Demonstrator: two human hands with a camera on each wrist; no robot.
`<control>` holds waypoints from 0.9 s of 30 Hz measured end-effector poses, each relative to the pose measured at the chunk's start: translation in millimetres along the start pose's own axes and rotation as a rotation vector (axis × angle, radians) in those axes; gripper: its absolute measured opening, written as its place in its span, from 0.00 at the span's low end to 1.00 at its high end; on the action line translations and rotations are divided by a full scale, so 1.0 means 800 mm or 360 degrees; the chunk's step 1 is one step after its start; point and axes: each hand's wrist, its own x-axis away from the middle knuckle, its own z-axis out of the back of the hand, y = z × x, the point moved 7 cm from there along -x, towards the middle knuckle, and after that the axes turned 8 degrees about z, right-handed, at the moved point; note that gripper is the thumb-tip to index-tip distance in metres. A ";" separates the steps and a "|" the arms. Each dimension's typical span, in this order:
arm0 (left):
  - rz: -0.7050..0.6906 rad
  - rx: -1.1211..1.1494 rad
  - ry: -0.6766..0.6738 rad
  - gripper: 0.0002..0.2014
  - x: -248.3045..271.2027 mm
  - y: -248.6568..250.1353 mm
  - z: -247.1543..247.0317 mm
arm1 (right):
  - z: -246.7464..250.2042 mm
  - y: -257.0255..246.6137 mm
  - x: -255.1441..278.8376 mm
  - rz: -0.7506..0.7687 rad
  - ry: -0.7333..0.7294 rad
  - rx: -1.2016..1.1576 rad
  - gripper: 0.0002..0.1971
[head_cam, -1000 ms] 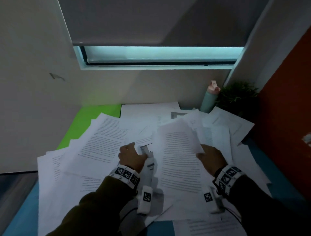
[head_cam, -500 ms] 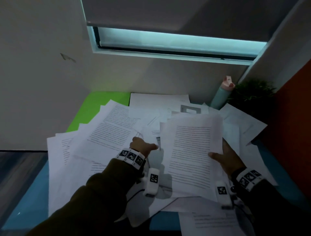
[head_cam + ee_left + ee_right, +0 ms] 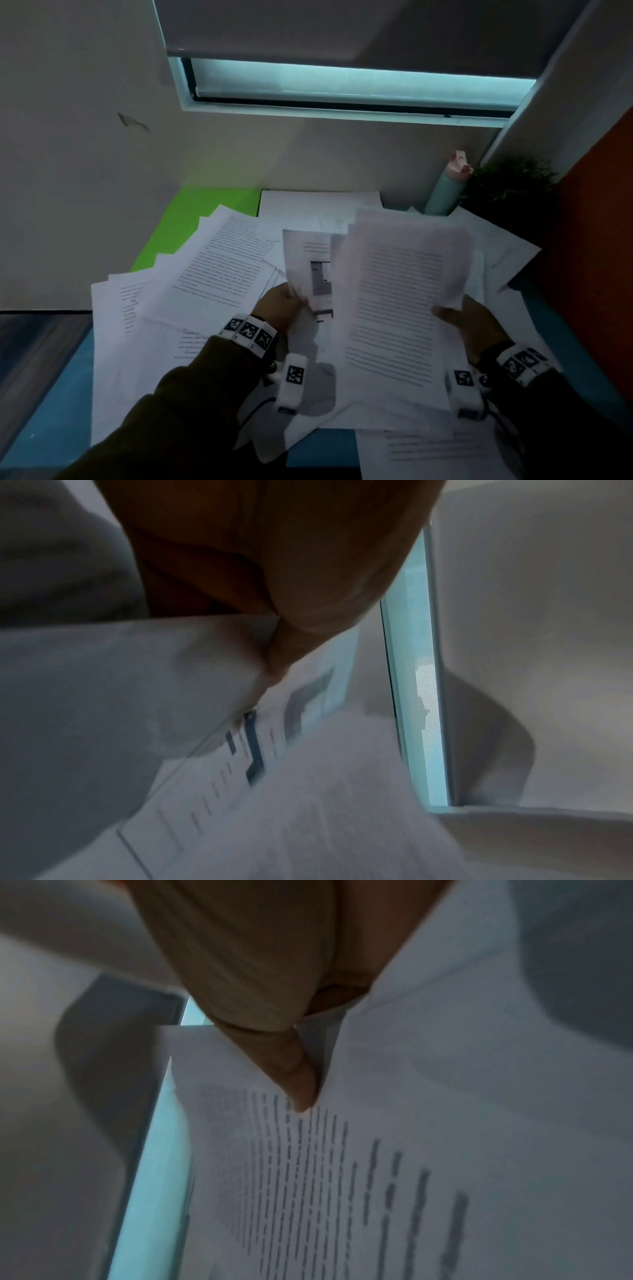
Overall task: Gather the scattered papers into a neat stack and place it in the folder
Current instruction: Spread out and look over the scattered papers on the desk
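My right hand (image 3: 471, 325) pinches a bundle of printed sheets (image 3: 400, 301) at their right edge and holds them tilted up above the desk; in the right wrist view the thumb (image 3: 294, 1080) presses on the text page (image 3: 342, 1177). My left hand (image 3: 282, 306) pinches a sheet with a dark figure (image 3: 310, 270) by its lower left edge, just left of the bundle; the left wrist view shows the thumb (image 3: 294, 642) on that sheet (image 3: 240, 764). Many loose papers (image 3: 219, 270) lie scattered beneath. A green folder (image 3: 191, 222) lies at the far left, partly covered.
A teal bottle (image 3: 445, 186) with a pink cap and a small plant (image 3: 510, 192) stand at the back right corner. A wall runs along the left, an orange-red panel (image 3: 596, 240) on the right. The blue desk surface (image 3: 54, 411) shows at the near left.
The right hand has raised its bundle higher and tilted it up. The left hand has picked up the sheet with the dark figure and lifted it beside the bundle.
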 end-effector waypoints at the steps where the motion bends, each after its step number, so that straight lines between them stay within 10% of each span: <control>1: 0.0024 0.0069 -0.0035 0.05 -0.004 -0.004 0.005 | 0.006 -0.007 0.000 -0.0007 0.0006 -0.0091 0.45; 7: 0.0064 0.0494 -0.0268 0.10 -0.004 -0.001 0.005 | -0.027 -0.018 -0.008 -0.0165 -0.0222 -0.0319 0.28; 16: -0.0068 0.0472 -0.0479 0.10 -0.006 0.009 -0.002 | -0.089 -0.005 -0.015 -0.0002 -0.0372 0.0074 0.42; 22: -0.0091 -0.0136 0.0718 0.23 -0.046 0.008 0.127 | -0.090 0.015 -0.021 -0.0022 -0.0197 0.0273 0.23; 27: 0.0361 -0.0574 0.1099 0.33 -0.057 -0.023 0.183 | -0.091 0.025 -0.028 -0.0088 -0.0168 0.0328 0.24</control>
